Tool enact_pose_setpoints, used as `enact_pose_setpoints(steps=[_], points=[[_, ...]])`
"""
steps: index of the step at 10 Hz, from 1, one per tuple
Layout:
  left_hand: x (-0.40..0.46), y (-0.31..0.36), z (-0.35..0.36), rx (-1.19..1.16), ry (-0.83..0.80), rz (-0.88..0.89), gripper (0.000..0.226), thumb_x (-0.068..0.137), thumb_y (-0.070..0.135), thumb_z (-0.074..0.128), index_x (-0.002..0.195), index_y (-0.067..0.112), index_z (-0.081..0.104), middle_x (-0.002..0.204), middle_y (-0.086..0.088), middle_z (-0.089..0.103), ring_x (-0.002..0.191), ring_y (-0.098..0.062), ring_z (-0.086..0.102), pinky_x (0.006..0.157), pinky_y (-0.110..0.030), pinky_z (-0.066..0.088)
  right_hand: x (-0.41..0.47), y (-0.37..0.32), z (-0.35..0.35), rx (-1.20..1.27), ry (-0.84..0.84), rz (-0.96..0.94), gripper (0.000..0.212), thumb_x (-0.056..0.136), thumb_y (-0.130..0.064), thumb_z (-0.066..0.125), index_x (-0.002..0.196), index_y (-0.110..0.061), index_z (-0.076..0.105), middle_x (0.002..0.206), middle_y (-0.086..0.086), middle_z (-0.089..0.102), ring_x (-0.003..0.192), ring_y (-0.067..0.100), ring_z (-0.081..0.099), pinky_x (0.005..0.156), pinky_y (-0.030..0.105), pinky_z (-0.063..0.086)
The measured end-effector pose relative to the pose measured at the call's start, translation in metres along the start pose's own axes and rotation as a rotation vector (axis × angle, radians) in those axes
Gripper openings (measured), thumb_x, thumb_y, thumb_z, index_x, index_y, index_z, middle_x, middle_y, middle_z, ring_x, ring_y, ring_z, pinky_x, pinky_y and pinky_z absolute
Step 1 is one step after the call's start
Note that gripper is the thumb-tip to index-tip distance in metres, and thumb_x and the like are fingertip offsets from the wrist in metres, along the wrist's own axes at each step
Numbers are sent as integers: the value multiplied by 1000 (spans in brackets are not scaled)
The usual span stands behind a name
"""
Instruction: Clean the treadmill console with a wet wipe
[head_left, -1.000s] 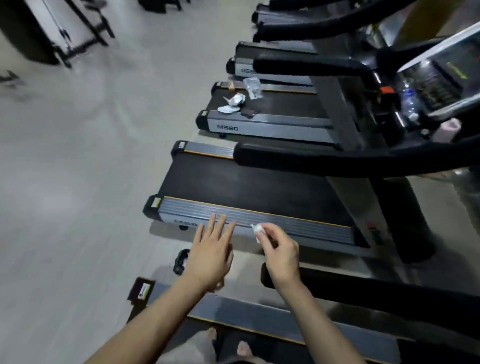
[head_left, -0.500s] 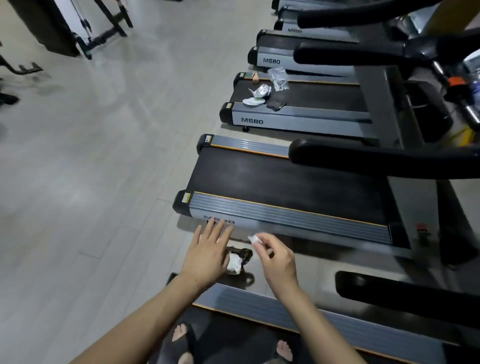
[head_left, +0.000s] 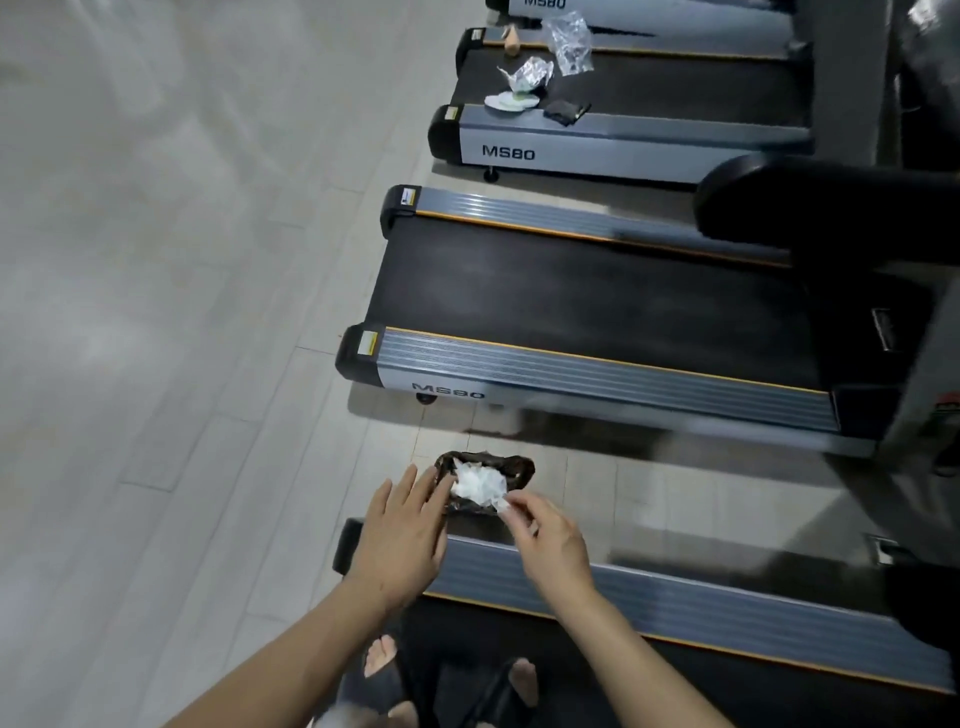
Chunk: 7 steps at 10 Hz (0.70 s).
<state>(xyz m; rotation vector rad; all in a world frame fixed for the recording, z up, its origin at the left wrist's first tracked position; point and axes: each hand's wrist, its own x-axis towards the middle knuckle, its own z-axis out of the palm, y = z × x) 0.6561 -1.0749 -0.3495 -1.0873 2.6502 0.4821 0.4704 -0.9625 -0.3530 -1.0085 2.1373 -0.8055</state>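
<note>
Small white wet wipe (head_left: 503, 505) pinched at the fingertips of the right hand (head_left: 550, 545), held directly above a dark bag (head_left: 485, 480) on the floor (head_left: 182, 312), between two treadmills. Bag lay open, with white crumpled material (head_left: 478, 483) already inside. Whether the wipe touched that material, impossible to tell. Left hand (head_left: 402, 540) spread flat with fingers straight, just beside the bag's near edge, holding nothing; contact with the bag unclear.

Judged as a disposal step: wipe looked used and about to be dropped in with the other waste. Console itself out of view, so its cleanliness could not be checked. If this was the last wipe, little remained beyond letting go; otherwise a fresh wipe and more wiping still ahead.

Further out, nearest treadmill deck (head_left: 623, 597) underfoot, sandalled feet at the bottom edge. Next MS80 treadmill (head_left: 597, 306) beyond the bag. On a third deck, crumpled wrappers (head_left: 530, 73) and a clear plastic bag (head_left: 571, 36).
</note>
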Motion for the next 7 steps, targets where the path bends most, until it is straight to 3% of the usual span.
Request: enact_pose_setpoints(steps=[1,2,3,4,5,6,7], points=[[41,-24,91,-21,-1,-16,58,96,39,42,151,20,47,152,-7,57,142,-35,52,112,-57,47,39,65,59,-30,10,-26,16,101,-34,65,114,-28,73,105,-13,71,96,10,65,83,34,55],[93,-41,178,-61,-17,-50,55,103,38,45,155,21,42,161,-7,46,152,-35,38,121,-56,34,83,139,122,-77,36,-20,14,99,-32,69,111,-28,74,106,-13,71,94,13,67,80,38,57],[146,-51,255,-60,-53,-58,58,108,40,37,163,23,26,171,-5,27,159,-32,19,128,-53,17,125,214,178,-144,26,-27,11,98,-30,69,107,-28,75,103,-12,71,94,16,66,80,36,54],[192,-60,325,-34,-86,-35,60,108,43,24,164,23,18,173,-3,18,161,-29,10,129,-50,11,163,282,228,-228,7,-11,13,100,-32,67,109,-27,75,105,-9,71,99,17,64,80,33,50],[235,-75,394,4,-57,-19,81,91,51,-5,164,24,20,173,-4,20,161,-28,12,128,-48,11,197,339,273,-283,7,-12,15,100,-34,66,110,-28,75,105,-10,71,100,18,65,80,33,50],[270,-91,452,39,-77,-16,89,85,52,-13,165,25,17,174,-4,19,161,-28,10,128,-50,10,228,382,305,-380,31,-70,17,100,-32,65,113,-28,75,111,-9,72,105,19,66,85,34,51],[291,-104,493,86,-58,-29,87,87,53,-12,165,26,15,174,-3,19,161,-29,10,127,-50,10,250,411,332,-500,-36,-64,30,101,-31,61,129,-28,69,133,-7,67,123,20,60,98,35,50]])
